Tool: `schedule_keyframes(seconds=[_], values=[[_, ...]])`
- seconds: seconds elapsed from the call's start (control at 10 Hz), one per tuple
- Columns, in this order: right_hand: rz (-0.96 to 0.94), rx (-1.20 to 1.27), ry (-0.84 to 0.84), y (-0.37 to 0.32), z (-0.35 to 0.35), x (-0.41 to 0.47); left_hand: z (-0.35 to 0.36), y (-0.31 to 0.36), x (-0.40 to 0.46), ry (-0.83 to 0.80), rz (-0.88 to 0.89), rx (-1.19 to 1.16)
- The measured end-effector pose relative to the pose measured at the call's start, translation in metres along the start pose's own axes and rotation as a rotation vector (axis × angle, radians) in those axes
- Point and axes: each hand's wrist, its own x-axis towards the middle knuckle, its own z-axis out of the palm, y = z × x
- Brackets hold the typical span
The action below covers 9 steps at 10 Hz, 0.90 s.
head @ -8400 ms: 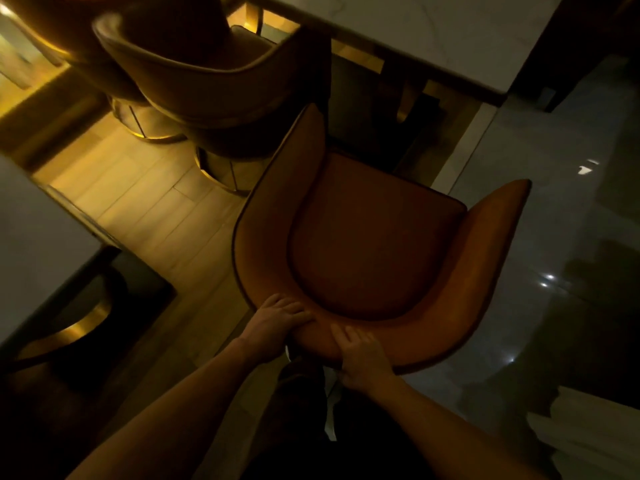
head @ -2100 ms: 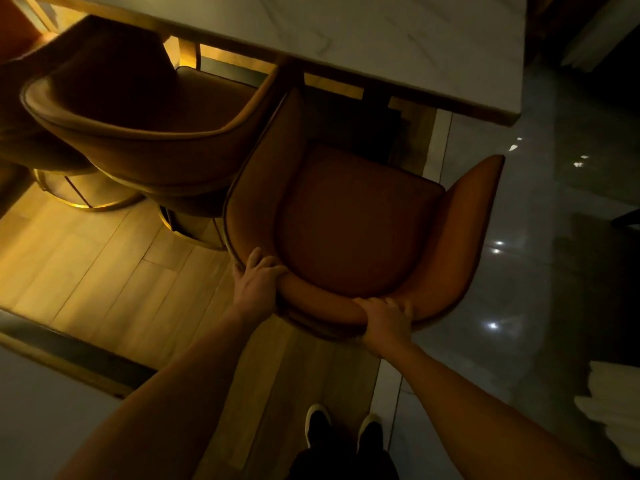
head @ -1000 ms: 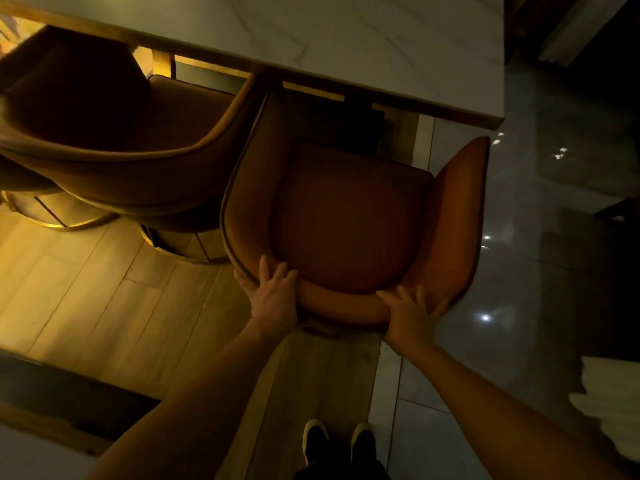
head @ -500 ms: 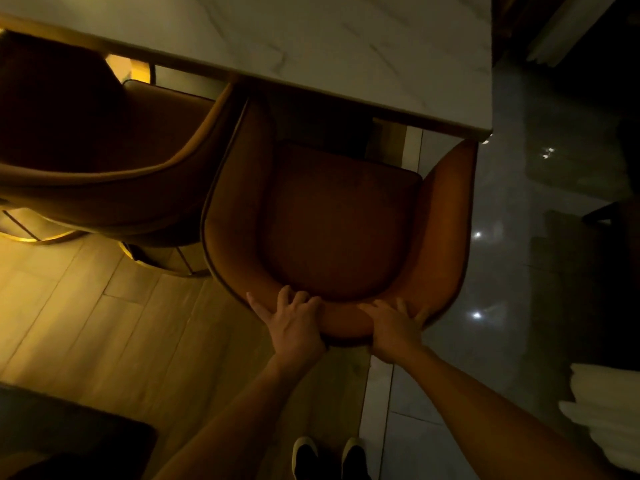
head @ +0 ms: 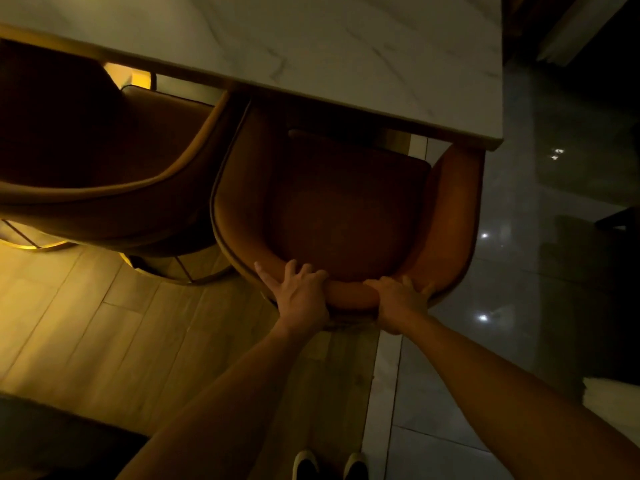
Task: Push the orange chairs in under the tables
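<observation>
An orange chair [head: 346,209] with a curved back stands right in front of me, its seat front and both arm tips tucked under the edge of the white marble table [head: 311,46]. My left hand [head: 301,296] grips the top rim of the backrest, fingers hooked over it and one finger stretched along the rim. My right hand [head: 401,303] grips the same rim just to the right, fingers curled over it. A second orange chair [head: 104,161] stands close on the left, partly under the same table, almost touching the first.
A gold ring base [head: 166,271] shows under the left chair on the wooden floor. Glossy grey tile floor [head: 536,271] lies to the right, past the table corner [head: 495,143]. A white stack [head: 616,407] sits at the right edge. My shoes [head: 329,465] are below.
The chair has slid further in; its arm tips and seat front now lie beneath the tabletop. My hands have closed over the backrest rim, nearer together than a second ago.
</observation>
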Motion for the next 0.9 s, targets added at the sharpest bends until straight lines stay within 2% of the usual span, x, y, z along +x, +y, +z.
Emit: schedule_keyframes(seconds=[0.6,0.7,0.8,0.9], values=[[-0.034,-0.001,0.0,0.0,0.005,0.002,0.001,-0.006,-0.001,0.014,0.059,0.013],[-0.055,-0.014,-0.05,0.001,0.0,-0.002,-0.001,-0.009,-0.011,-0.042,0.079,-0.012],[-0.176,0.137,-0.136,0.008,-0.018,-0.015,-0.014,-0.007,-0.033,-0.096,0.081,-0.22],[-0.419,0.376,-0.041,0.007,-0.058,-0.036,-0.05,-0.003,-0.055,0.02,0.09,-0.457]])
